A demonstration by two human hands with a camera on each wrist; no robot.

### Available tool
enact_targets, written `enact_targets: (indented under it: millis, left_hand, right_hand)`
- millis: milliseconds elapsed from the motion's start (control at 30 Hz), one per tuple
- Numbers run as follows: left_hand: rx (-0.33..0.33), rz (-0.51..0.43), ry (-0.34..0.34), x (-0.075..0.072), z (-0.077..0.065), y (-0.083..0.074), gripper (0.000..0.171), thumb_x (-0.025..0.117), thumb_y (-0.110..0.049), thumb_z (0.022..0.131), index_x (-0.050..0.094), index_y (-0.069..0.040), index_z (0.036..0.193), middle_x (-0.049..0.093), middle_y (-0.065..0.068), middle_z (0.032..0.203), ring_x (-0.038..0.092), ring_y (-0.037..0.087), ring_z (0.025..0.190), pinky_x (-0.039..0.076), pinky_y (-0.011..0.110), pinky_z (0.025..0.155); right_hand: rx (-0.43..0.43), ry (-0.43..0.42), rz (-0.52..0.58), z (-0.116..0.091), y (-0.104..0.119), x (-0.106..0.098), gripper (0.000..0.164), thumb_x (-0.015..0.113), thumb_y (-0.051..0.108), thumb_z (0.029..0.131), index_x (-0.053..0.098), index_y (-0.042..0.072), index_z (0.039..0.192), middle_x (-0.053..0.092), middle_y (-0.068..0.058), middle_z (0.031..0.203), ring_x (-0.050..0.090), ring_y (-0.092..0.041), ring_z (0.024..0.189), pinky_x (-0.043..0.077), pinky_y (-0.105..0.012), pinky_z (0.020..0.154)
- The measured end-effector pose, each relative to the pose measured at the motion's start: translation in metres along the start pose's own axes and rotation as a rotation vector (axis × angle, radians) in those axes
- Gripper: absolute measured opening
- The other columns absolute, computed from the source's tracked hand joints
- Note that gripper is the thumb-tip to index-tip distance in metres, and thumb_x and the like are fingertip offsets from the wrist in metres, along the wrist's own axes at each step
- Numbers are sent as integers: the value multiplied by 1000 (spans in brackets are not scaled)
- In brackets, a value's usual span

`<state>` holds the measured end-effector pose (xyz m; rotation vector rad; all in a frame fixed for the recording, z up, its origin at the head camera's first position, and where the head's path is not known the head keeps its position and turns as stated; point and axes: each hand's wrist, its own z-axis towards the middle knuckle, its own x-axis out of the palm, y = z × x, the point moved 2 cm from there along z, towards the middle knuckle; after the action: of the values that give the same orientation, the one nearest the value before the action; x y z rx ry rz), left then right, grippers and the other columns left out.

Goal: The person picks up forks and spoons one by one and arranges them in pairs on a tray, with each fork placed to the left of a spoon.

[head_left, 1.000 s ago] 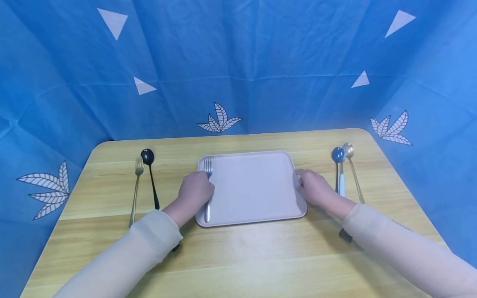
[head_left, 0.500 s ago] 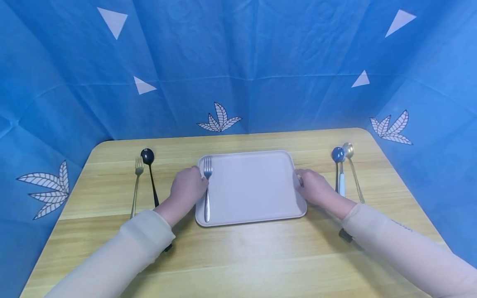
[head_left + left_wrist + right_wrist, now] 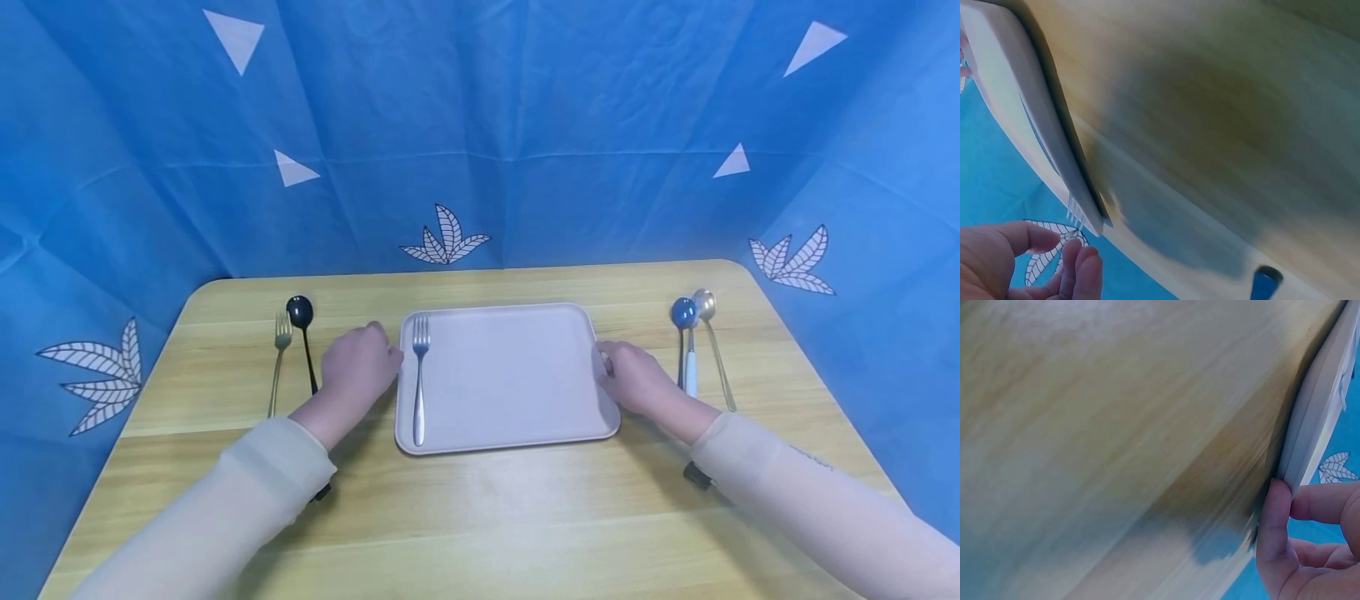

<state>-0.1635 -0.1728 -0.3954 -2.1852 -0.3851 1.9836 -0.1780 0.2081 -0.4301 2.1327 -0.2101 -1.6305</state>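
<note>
A pale rectangular tray (image 3: 517,375) lies on the wooden table, and a silver fork (image 3: 419,417) rests lengthwise inside its left end, tines away from me. My left hand (image 3: 360,362) hovers just left of the tray's rim, holding nothing; in the left wrist view its fingers (image 3: 1088,275) are loosely bent, with a gap to the thumb. On the opposite side my right hand (image 3: 636,377) pinches the tray's right edge. The right wrist view shows thumb and forefinger (image 3: 1319,503) on either side of the rim, while part of that hand is hidden in the head view.
Left of the tray lie a gold-toned fork (image 3: 282,333) and a black spoon (image 3: 300,312), their handle ends hidden by my left arm. At the right are a blue-looking spoon (image 3: 683,312), a white-handled utensil (image 3: 691,375) and a gold spoon (image 3: 705,304). Blue cloth (image 3: 510,125) hangs behind the table.
My left hand has let go of the fork and drawn back leftward off the tray, leaving the fork lying in it. The right hand has stayed at the tray's edge.
</note>
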Motion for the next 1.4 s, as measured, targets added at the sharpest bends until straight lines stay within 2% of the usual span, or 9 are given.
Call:
enact_targets:
  millis: [133, 300, 633, 733, 867, 1033, 1200, 1300, 1400]
  left_hand:
    - [7, 9, -26, -4, 1, 9, 18, 52, -22, 94, 53, -6, 86, 54, 9, 70, 50, 24, 56, 39, 36, 44]
    - [4, 9, -44, -9, 1, 20, 24, 54, -23, 94, 58, 0, 100, 61, 14, 82, 55, 27, 59, 41, 38, 44]
    - [-18, 13, -73, -18, 5, 40, 32, 51, -21, 94, 57, 6, 111, 63, 24, 98, 57, 31, 62, 42, 40, 44]
    - [-20, 10, -75, -19, 6, 46, 32, 50, -20, 94, 56, 8, 110, 61, 25, 96, 56, 31, 60, 44, 44, 47]
    - [-21, -3, -78, -20, 6, 52, 27, 48, -18, 94, 55, 8, 102, 56, 21, 85, 52, 29, 55, 42, 43, 48]
    - [-49, -43, -74, -21, 9, 62, 17, 50, -15, 93, 48, 0, 85, 47, 15, 76, 44, 26, 52, 36, 36, 44]
    - [-91, -58, -87, -20, 13, 73, 20, 51, -14, 92, 42, -4, 77, 41, 11, 68, 42, 25, 51, 34, 35, 42]
    - [-119, -50, -101, -20, 15, 77, 19, 52, -15, 92, 48, 1, 82, 45, 14, 67, 47, 29, 52, 38, 36, 41]
    - [-147, -47, -100, -20, 15, 82, 26, 53, -15, 91, 53, 11, 97, 51, 22, 77, 54, 34, 58, 42, 37, 41]
  right_hand:
    - [-1, 2, 8, 0, 1, 0, 56, 63, 2, 90, 46, -10, 141, 66, -22, 107, 65, -31, 91, 57, -43, 78]
    - [1, -5, 0, 0, 1, 1, 55, 64, 3, 90, 46, -10, 141, 66, -22, 107, 65, -31, 91, 57, -43, 80]
    - [-5, -9, -11, -2, 2, -1, 57, 64, 3, 90, 44, -13, 141, 66, -24, 108, 66, -34, 93, 56, -45, 82]
    - [-3, -5, -7, -2, 2, -1, 58, 65, 3, 90, 43, -13, 141, 65, -25, 109, 66, -34, 94, 57, -45, 81]
    - [-1, -3, -6, -2, 3, -1, 57, 65, 3, 90, 44, -12, 141, 65, -25, 109, 66, -35, 95, 57, -45, 81]
    - [-14, -8, -18, -2, 3, -1, 57, 65, 2, 89, 45, -12, 140, 65, -22, 104, 65, -30, 89, 57, -43, 78]
    - [-19, -7, -19, -2, 3, -1, 56, 64, 2, 89, 45, -13, 140, 66, -22, 103, 65, -31, 89, 56, -44, 79]
    - [-17, -6, -12, -2, 2, -1, 56, 64, 1, 89, 45, -12, 140, 66, -23, 106, 65, -32, 90, 56, -45, 80]
    - [-19, -3, -8, -2, 2, -1, 55, 63, 1, 89, 45, -12, 140, 65, -24, 107, 65, -33, 91, 56, -46, 80]
